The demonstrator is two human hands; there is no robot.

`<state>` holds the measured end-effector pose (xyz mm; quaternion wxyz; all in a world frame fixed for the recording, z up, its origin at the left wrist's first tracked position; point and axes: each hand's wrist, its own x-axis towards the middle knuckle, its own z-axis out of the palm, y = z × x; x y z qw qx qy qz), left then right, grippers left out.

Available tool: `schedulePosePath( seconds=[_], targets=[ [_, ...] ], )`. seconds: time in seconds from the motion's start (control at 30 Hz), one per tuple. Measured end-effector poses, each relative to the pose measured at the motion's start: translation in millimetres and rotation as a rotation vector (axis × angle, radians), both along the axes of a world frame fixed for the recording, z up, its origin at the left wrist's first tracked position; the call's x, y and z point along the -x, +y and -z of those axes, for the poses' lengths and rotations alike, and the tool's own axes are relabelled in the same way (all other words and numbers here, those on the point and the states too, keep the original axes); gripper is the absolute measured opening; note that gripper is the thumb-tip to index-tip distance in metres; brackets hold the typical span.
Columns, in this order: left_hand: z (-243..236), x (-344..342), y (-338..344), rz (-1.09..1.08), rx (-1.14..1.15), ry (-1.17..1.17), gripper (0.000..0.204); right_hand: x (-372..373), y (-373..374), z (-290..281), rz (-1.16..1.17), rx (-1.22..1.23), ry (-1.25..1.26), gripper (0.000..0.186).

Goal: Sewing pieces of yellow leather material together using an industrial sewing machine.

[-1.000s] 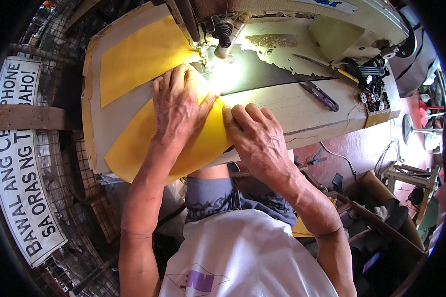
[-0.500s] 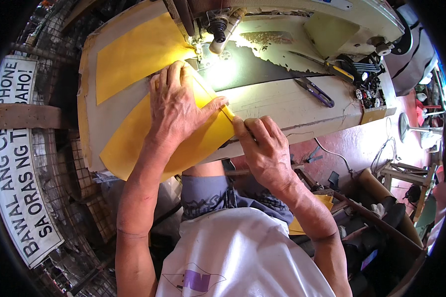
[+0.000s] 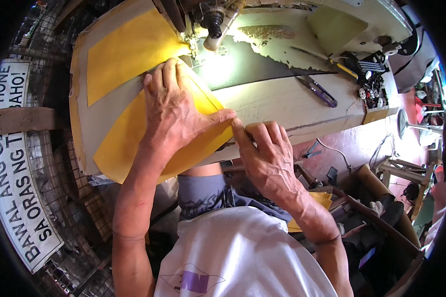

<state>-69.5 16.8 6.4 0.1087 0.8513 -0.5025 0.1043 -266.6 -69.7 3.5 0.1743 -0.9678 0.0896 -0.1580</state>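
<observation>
A yellow sheet, like cloth or thin leather, lies on the sewing machine table with a narrow fold along its right edge. My left hand presses down on it, fingers spread and thumb stretched along the folded edge. At the sheet's right corner, my right hand is closed, thumb and forefinger pinching the edge close to the left thumb tip. Farther back lies a second yellow piece, its right end by the presser foot of the sewing machine. My left palm hides part of the near sheet.
Thread snips and a yellow-handled tool lie on the table to the right. Beside them, a tray of bobbins sits at the table's end. More yellow pieces are below, right of my lap. Wire mesh stands at left.
My left thumb has slid right along the fold, nearer the right hand's fingertips. Both hands keep their places on the near sheet; the view has shifted slightly.
</observation>
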Motion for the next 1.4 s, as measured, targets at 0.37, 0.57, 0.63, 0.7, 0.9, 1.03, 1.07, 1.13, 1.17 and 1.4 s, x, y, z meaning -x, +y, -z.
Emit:
schedulePosePath(
  seconds=[0.37, 0.57, 0.63, 0.7, 0.9, 1.03, 1.07, 1.13, 1.17, 1.4],
  targets=[
    [11, -33, 3, 0.051, 0.113, 0.026, 0.059, -13, 3, 4, 0.149, -0.02, -0.204, 0.028],
    [8, -60, 0, 0.181, 0.16, -0.052, 0.014, -71, -4, -4, 0.298, -0.024, 0.043, 0.013],
    [2, -74, -4, 0.247, 0.148, -0.021, 0.014, -73, -2, -8, 0.341, -0.068, 0.011, 0.012],
    [-5, -85, -7, 0.358, 0.107, 0.018, 0.016, -73, 0, -11, 0.395, -0.108, -0.01, 0.013],
    [-17, -107, -12, 0.565, -0.005, 0.066, 0.018, -85, 8, -13, 0.347, -0.041, 0.0, 0.018],
    [-9, -113, -11, 0.618, 0.001, 0.021, 0.02, -83, -1, -1, 0.343, -0.139, 0.019, 0.018],
    [-9, -112, -11, 0.627, 0.032, 0.081, 0.017, -83, -3, 1, 0.317, -0.153, 0.028, 0.018],
    [-11, -110, -14, 0.63, 0.065, 0.146, 0.014, -74, -5, -8, 0.317, -0.13, 0.054, 0.018],
    [-16, -109, -19, 0.66, -0.033, 0.207, 0.012, -69, -7, -11, 0.32, -0.109, 0.078, 0.019],
    [0, -103, -24, 0.708, 0.082, 0.219, 0.013, -57, -32, -11, 0.189, -0.178, -0.054, 0.015]
  ],
)
